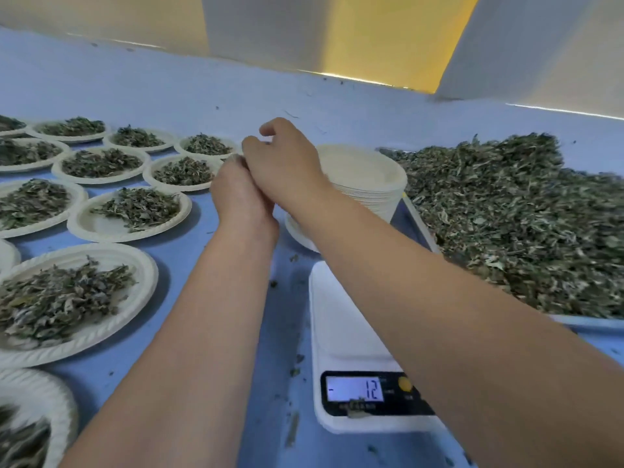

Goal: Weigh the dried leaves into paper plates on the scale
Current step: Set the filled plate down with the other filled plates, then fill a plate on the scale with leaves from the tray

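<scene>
Left hand [243, 197] and right hand [287, 163] meet, fingers curled, at nine o'clock of the stack of white paper plates [364, 184]; whether they pinch one, I cannot tell. The white digital scale [347, 319] waits plateless at six, and the heap of dried green leaves [506, 214] is at three. Best to peel off one plate, centre it and re-zero.

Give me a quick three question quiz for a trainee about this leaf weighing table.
1. True or false: a filled plate sits on the scale.
2. The scale's display reads: A) 0, B) -12, C) 50.
3. Fill in: the loose dried-leaf pile lies to the ___ of the stack of empty paper plates.
Key: 1 false; 2 B; 3 right.
</scene>
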Motion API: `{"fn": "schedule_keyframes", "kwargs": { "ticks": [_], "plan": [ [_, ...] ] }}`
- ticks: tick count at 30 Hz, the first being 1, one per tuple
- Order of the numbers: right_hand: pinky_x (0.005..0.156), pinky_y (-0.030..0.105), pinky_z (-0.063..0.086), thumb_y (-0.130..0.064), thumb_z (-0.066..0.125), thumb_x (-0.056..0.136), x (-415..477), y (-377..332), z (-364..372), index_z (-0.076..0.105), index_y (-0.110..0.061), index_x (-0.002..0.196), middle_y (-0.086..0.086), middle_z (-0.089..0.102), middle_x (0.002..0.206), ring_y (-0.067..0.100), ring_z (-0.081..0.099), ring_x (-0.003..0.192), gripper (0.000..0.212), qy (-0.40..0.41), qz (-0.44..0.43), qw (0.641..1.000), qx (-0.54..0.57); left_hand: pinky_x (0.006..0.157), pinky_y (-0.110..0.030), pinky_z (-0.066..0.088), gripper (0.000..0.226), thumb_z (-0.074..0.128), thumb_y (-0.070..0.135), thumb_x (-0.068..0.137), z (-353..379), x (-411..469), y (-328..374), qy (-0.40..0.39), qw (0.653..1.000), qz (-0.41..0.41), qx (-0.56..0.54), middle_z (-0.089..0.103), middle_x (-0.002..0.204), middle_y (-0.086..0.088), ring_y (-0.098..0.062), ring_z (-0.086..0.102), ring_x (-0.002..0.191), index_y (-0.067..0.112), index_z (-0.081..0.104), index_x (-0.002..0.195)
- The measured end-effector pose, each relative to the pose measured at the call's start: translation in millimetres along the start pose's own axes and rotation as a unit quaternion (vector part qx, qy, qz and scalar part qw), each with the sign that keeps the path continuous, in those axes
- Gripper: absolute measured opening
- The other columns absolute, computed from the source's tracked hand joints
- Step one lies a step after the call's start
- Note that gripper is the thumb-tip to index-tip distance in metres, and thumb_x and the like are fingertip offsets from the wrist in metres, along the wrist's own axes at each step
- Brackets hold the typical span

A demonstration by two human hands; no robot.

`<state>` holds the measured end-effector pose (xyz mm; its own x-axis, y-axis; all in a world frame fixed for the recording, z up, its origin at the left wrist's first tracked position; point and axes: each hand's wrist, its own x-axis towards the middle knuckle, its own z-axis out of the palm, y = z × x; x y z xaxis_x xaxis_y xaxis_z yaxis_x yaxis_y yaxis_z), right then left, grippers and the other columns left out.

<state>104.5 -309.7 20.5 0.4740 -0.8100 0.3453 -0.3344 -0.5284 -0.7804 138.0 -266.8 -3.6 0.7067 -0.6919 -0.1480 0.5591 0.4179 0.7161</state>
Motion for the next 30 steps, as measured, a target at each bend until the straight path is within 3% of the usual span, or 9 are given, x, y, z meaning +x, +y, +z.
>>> {"fn": "schedule_keyframes", "kwargs": {
  "ticks": [7, 9, 12, 13, 15, 18, 22, 28, 30],
  "plan": [
    [0.090, 0.034, 0.054, -0.015, 0.056, 0.088, -77.5, 9.6, -68.0, 0.068, -0.030, 0.089, -0.011, 0.072, 0.091, 0.011, 0.068, 0.095, 0.019, 0.092, -0.020, 0.986, 0.136, 0.049, -0.022, 0.040, 0.032, 0.053, -0.005, 0.084, 25.6, -60.7, -5.3, -0.064, 0.974, 0.117, 0.184, 0.056, 0.057, 0.001, -0.015, 0.053, 0.056, 0.015, 0.063, 0.062],
    [0.084, 0.023, 0.053, -0.012, 0.058, 0.089, -95.0, 15.9, -84.4, 0.067, -0.031, 0.086, -0.014, 0.073, 0.088, 0.002, 0.068, 0.091, 0.022, 0.104, -0.010, 0.981, 0.162, 0.059, -0.025, 0.056, 0.027, 0.049, -0.007, 0.082, 24.0, -74.0, -12.7, -0.068, 0.964, 0.150, 0.206, 0.068, 0.066, 0.003, -0.013, 0.066, 0.063, 0.011, 0.068, 0.074],
    [0.087, 0.013, 0.049, -0.008, 0.059, 0.091, -121.8, 37.4, -107.9, 0.073, -0.022, 0.106, -0.015, 0.073, 0.102, -0.007, 0.065, 0.096, 0.024, 0.129, 0.010, 0.980, 0.153, 0.098, -0.023, 0.051, 0.031, 0.052, 0.002, 0.086, 19.2, -78.7, -24.6, -0.090, 0.865, 0.291, 0.399, 0.073, 0.106, 0.007, -0.013, 0.067, 0.107, 0.019, 0.074, 0.101],
    [0.086, 0.011, 0.049, -0.008, 0.058, 0.092, -130.8, 46.4, -116.2, 0.073, -0.019, 0.110, -0.015, 0.072, 0.104, -0.008, 0.065, 0.093, 0.025, 0.136, 0.016, 0.979, 0.149, 0.102, -0.016, 0.042, 0.034, 0.053, 0.006, 0.089, 19.2, -77.9, -26.9, -0.105, 0.809, 0.336, 0.470, 0.071, 0.118, 0.008, -0.013, 0.060, 0.121, 0.022, 0.074, 0.111],
    [0.075, 0.014, 0.050, -0.011, 0.058, 0.095, -145.0, 65.6, -130.1, 0.073, -0.020, 0.113, -0.015, 0.072, 0.101, -0.007, 0.064, 0.081, 0.025, 0.144, 0.036, 0.980, 0.134, 0.112, -0.022, 0.029, 0.037, 0.053, 0.012, 0.097, 24.1, -69.1, -30.3, -0.162, 0.698, 0.381, 0.584, 0.062, 0.142, 0.003, -0.021, 0.039, 0.147, 0.022, 0.069, 0.129],
    [0.066, 0.010, 0.046, -0.014, 0.057, 0.095, -160.6, 92.6, -141.6, 0.073, -0.022, 0.113, -0.017, 0.072, 0.101, -0.010, 0.061, 0.073, 0.025, 0.162, 0.060, 0.980, 0.098, 0.111, -0.039, 0.034, 0.033, 0.047, 0.016, 0.104, 31.2, -59.3, -37.9, -0.211, 0.563, 0.378, 0.704, 0.060, 0.145, -0.009, -0.033, 0.035, 0.148, 0.015, 0.071, 0.126],
    [0.094, 0.018, 0.051, -0.010, 0.056, 0.095, -172.2, 113.0, -145.7, 0.072, -0.019, 0.115, -0.012, 0.071, 0.109, -0.007, 0.064, 0.102, 0.027, 0.171, 0.054, 0.982, 0.053, 0.092, -0.046, 0.048, 0.029, 0.044, 0.019, 0.105, 39.7, -56.8, -37.7, -0.180, 0.501, 0.382, 0.755, 0.068, 0.113, -0.017, -0.036, 0.055, 0.122, 0.011, 0.071, 0.114],
    [0.091, 0.018, 0.050, -0.010, 0.055, 0.092, -174.7, 124.6, -143.9, 0.070, -0.024, 0.116, -0.017, 0.070, 0.109, -0.001, 0.065, 0.105, 0.031, 0.163, 0.023, 0.986, 0.007, 0.072, -0.039, 0.042, 0.031, 0.043, 0.024, 0.107, 52.8, -50.4, -29.7, -0.174, 0.428, 0.373, 0.805, 0.059, 0.086, -0.009, -0.035, 0.057, 0.091, 0.016, 0.051, 0.079],
    [0.092, 0.020, 0.052, -0.011, 0.055, 0.092, -175.1, 126.3, -144.6, 0.071, -0.023, 0.116, -0.016, 0.070, 0.109, -0.001, 0.065, 0.104, 0.031, 0.164, 0.023, 0.986, 0.003, 0.069, -0.037, 0.037, 0.037, 0.044, 0.022, 0.107, 53.1, -49.6, -28.8, -0.175, 0.432, 0.364, 0.806, 0.055, 0.080, -0.006, -0.034, 0.055, 0.085, 0.019, 0.042, 0.070]
  ]
}}
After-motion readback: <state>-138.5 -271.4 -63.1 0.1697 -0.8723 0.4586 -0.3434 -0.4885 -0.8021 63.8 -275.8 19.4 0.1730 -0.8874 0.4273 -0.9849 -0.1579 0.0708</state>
